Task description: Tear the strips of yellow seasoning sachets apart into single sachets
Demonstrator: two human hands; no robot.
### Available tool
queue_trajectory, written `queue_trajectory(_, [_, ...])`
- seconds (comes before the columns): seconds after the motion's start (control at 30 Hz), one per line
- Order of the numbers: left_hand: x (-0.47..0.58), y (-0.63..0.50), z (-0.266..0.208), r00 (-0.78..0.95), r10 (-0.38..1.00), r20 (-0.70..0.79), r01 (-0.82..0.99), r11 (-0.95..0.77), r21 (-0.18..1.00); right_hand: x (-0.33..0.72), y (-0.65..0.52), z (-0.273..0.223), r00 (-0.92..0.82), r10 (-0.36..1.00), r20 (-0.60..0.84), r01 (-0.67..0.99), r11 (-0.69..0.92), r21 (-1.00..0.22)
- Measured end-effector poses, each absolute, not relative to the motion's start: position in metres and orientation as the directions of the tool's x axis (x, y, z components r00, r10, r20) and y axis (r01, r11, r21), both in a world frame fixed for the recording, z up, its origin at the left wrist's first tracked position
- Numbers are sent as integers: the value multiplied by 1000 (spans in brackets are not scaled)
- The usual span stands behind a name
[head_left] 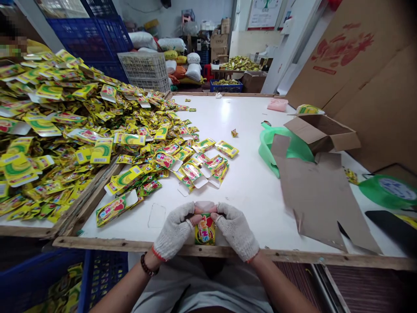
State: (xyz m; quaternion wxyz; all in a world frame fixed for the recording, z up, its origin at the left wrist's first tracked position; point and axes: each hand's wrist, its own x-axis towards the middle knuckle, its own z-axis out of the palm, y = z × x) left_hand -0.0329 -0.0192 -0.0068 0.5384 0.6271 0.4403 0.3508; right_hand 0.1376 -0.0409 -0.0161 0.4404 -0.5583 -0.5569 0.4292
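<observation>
White-gloved fingers [189, 224] of left hand [173, 230] and right hand [239, 230] pinch a yellow box [205, 232], its top apparently open.

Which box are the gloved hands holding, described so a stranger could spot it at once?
Start at the white tabletop and follow it down to its brown wooden front edge. There, between the white-knit-gloved left hand and right hand, is a yellow-and-green printed cardboard box. Unlike the similar loose boxes beyond, this one is pinched by both hands.
</observation>
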Motion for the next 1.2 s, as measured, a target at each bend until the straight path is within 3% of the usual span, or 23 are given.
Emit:
queue_trajectory(0.1, [-30, -16, -9, 357, 931, -81, 75, 58, 996, 143, -39, -16, -32, 999, 34, 196, 40, -980])
queue_trajectory(0.3, [-35, -7, 2, 441, 897, 40, 372, -223, 901, 143, -42, -8, -83, 989, 121, 368, 144, -918])
queue_trajectory(0.53, [-36, 8, 24, 556, 830, -40, 412, -234, 881, 142, -36, 4, -38, 997, 71, 403, 81, -912])
queue_trajectory(0.73, [-41, -5, 17, 630, 765, 138, 320, -417, 851, 155, -41, 8, -265, 944, 196, 382, 290, -878])
queue_trajectory(0.8, [-42, -10, 16, 623, 771, 130, 315, -400, 861, 158, -44, 7, -334, 916, 222, 353, 340, -872])
queue_trajectory(1.0, [-39, 1, 24, 552, 829, -93, 397, -163, 903, 151, -47, -2, -131, 986, 107, 405, 152, -902])
queue_trajectory(1.2, [-40, -1, 22, 571, 820, 40, 338, -279, 899, 149, -44, -5, -116, 989, 95, 360, 131, -924])
